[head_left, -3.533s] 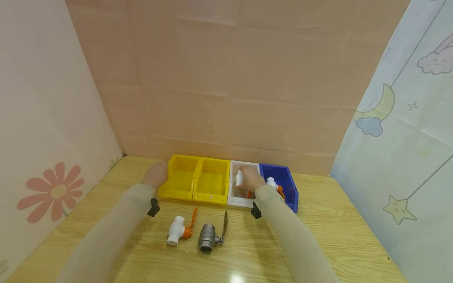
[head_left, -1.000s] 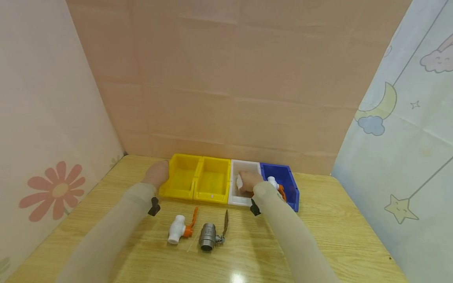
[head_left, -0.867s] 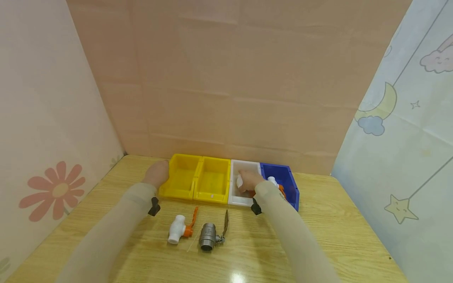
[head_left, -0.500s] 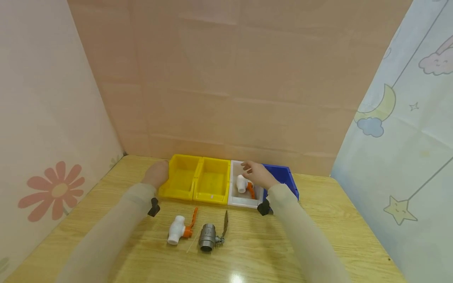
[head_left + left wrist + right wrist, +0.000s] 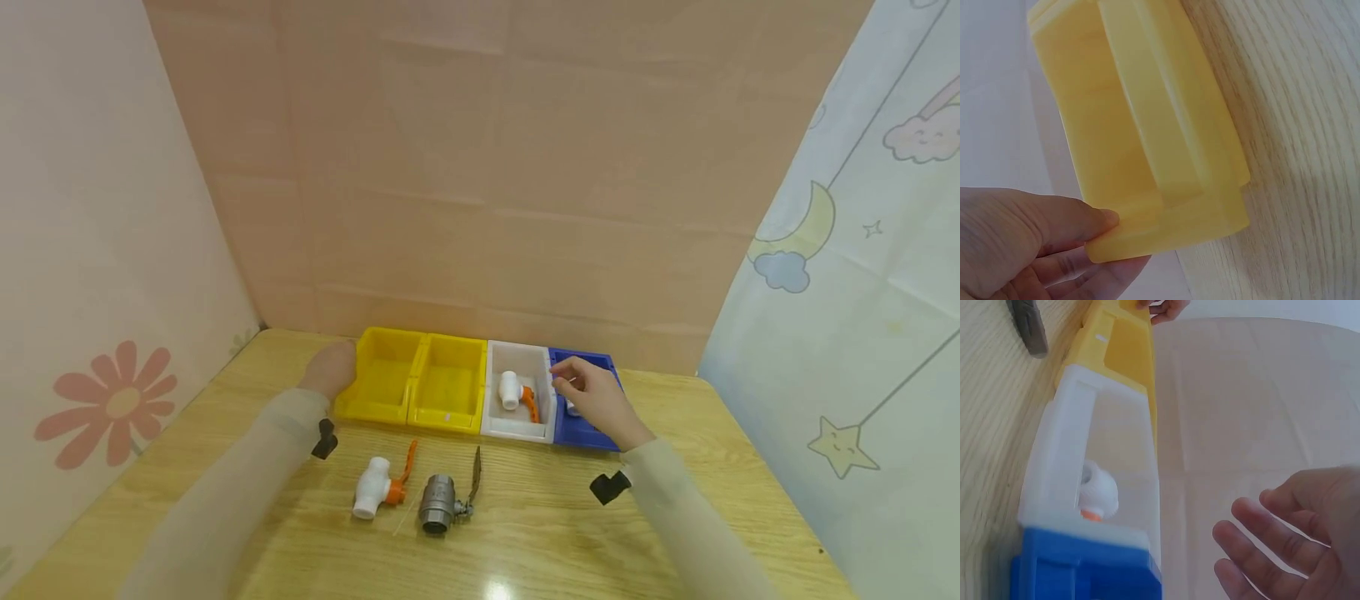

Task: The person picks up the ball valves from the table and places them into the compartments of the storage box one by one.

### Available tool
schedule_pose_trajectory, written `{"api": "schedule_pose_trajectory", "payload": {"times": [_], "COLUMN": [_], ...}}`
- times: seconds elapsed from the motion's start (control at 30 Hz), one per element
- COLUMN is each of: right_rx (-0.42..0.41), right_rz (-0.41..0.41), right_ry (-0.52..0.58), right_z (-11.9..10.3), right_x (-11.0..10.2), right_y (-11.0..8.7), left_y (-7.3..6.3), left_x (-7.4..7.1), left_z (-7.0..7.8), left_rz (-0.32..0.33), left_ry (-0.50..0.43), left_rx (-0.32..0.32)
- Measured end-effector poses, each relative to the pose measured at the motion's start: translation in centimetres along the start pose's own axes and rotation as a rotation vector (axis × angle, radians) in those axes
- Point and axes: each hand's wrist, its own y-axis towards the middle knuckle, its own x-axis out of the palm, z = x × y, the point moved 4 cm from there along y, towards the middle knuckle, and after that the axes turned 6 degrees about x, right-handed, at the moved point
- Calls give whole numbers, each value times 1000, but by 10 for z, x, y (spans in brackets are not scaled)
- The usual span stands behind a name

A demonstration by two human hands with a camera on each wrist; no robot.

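My left hand [image 5: 331, 369] pinches the outer side wall of the leftmost yellow bin [image 5: 1197, 144], thumb inside and fingers outside in the left wrist view. Over the blue bin [image 5: 588, 433] hovers my right hand [image 5: 600, 402], its fingers loosely bent and holding nothing. A white ball valve [image 5: 510, 390] with an orange handle lies in the white bin [image 5: 517, 429], just left of that hand. Mostly hidden under the right hand, a bit of another white valve [image 5: 572, 408] shows in the blue bin.
Nearer me on the wooden table [image 5: 525, 517] lie a white ball valve [image 5: 371, 489] with an orange handle and a metal ball valve [image 5: 438, 504] with a lever. A second yellow bin [image 5: 450, 417] stands between the first one and the white bin.
My right hand has let go of the white ball valve, leaving it in the white bin, and has moved right over the blue bin. The left hand has stayed on the yellow bin.
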Motion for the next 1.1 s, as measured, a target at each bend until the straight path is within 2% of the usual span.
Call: {"api": "schedule_pose_trajectory", "payload": {"times": [0.23, 0.47, 0.67, 0.83, 0.93, 1.1], "right_rx": [55, 170, 269, 342, 397, 441], "right_rz": [89, 139, 60, -48, -92, -100], "right_ry": [-105, -151, -100, 21, 41, 45], "right_z": [36, 71, 89, 103, 109, 110], "right_x": [-21, -46, -55, -43, -36, -32], "right_y": [-21, -35, -36, -31, -32, -33], "left_y": [-2, -3, -4, -6, -6, -4], "left_x": [2, 0, -2, -2, -2, -2], "left_z": [-1, -1, 0, 1, 1, 1], "left_rz": [8, -8, -9, -12, -6, 14], "left_ry": [-8, 0, 8, -11, -15, -9], "left_rx": [10, -5, -6, -1, 7, 26]}}
